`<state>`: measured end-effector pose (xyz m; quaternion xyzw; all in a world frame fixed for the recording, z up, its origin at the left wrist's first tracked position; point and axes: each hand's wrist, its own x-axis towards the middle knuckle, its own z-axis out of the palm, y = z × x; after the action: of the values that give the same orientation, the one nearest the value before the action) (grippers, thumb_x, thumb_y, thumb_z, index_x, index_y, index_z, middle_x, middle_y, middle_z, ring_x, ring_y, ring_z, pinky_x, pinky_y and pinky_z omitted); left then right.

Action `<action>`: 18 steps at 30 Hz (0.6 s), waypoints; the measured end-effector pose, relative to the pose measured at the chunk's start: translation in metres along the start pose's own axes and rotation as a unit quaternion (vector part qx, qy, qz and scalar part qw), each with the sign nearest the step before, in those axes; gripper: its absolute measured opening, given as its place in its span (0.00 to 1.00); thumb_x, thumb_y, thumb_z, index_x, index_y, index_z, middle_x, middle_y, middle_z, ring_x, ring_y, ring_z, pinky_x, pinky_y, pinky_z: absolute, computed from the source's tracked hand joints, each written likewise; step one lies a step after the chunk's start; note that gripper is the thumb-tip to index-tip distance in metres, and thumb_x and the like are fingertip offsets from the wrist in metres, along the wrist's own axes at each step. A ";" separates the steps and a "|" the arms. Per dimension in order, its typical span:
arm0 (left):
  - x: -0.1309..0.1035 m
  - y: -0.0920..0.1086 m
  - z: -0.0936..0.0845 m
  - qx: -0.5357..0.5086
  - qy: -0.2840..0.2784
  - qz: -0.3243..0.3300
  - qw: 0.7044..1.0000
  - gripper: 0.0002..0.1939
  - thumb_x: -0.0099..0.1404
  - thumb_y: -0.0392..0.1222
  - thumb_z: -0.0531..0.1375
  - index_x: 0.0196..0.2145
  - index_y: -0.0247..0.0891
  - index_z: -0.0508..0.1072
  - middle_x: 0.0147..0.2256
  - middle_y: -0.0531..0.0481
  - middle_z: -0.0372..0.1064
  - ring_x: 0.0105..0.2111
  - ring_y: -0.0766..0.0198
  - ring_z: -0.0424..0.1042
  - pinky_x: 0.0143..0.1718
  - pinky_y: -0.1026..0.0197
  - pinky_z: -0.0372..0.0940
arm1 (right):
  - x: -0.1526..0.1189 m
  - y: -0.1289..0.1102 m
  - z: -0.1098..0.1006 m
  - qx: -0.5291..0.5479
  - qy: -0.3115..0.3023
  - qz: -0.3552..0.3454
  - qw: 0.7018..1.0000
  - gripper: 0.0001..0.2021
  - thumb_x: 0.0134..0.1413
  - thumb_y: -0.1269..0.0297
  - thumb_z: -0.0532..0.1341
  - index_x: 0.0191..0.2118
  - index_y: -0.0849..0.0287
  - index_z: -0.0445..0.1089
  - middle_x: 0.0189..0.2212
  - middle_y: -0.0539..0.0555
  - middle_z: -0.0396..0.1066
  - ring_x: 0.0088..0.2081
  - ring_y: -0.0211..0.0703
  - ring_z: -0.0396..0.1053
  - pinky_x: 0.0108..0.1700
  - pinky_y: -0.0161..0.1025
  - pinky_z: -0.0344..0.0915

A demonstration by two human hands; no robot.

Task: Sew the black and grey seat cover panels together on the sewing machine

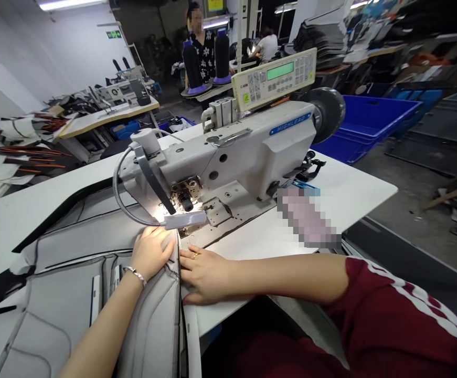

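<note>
A large grey sewn panel (51,299) with dark seams and edging lies over the left of the table, its edge running up to the sewing machine (228,157). My left hand (152,251) rests flat on the panel close to the needle area, with a bracelet on its wrist. The small lamp (184,220) on a bent metal neck hides some of its fingertips. Beside the panel's right edge, my right hand (206,273) lies palm down with fingers spread, a ring on one finger. Its fingertips meet the edging. The lamp's bar hides part of the stitching area.
A control box (275,79) tops the machine, with two dark thread cones (191,65) behind it. A blurred pinkish item (307,218) lies on the white table (354,184). Blue bins (370,126) stand beyond. A person (204,52) stands behind; another person (268,46) sits farther back.
</note>
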<state>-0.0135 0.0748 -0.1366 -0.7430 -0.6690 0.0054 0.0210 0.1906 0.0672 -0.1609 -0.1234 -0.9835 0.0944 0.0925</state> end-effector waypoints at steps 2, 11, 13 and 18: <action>0.001 0.003 -0.001 0.010 0.001 -0.007 1.000 0.20 0.67 0.47 0.50 0.49 0.41 0.77 0.53 0.47 0.72 0.55 0.47 0.64 0.55 0.47 0.62 | -0.005 0.000 -0.001 -0.001 0.009 -0.003 1.000 0.29 0.61 0.44 0.60 0.54 0.68 0.70 0.55 0.67 0.65 0.64 0.59 0.54 0.67 0.56 0.50; 0.016 0.009 0.015 0.014 0.002 0.006 1.000 0.24 0.66 0.49 0.49 0.52 0.37 0.74 0.54 0.43 0.72 0.55 0.46 0.66 0.58 0.47 0.61 | -0.018 0.003 -0.013 -0.020 -0.017 0.014 1.000 0.28 0.62 0.44 0.59 0.53 0.66 0.70 0.55 0.66 0.65 0.64 0.57 0.55 0.66 0.57 0.51; 0.017 0.010 0.022 0.010 0.032 0.043 0.999 0.24 0.66 0.48 0.49 0.50 0.33 0.75 0.55 0.40 0.71 0.54 0.45 0.66 0.58 0.48 0.61 | -0.028 -0.001 -0.012 -0.036 -0.005 0.028 0.999 0.26 0.62 0.44 0.59 0.52 0.64 0.70 0.56 0.64 0.64 0.63 0.57 0.56 0.65 0.57 0.54; 0.013 0.007 0.036 -0.004 0.148 0.122 0.981 0.22 0.67 0.49 0.49 0.44 0.33 0.75 0.46 0.37 0.74 0.47 0.46 0.70 0.51 0.49 0.64 | -0.100 -0.004 -0.016 -0.070 0.231 0.095 0.966 0.17 0.66 0.57 0.56 0.55 0.58 0.68 0.58 0.59 0.63 0.61 0.53 0.59 0.65 0.53 0.55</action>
<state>-0.0069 0.0882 -0.1727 -0.8119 -0.5626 -0.1046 0.1158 0.2887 0.0401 -0.1608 -0.2406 -0.9233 0.0024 0.2994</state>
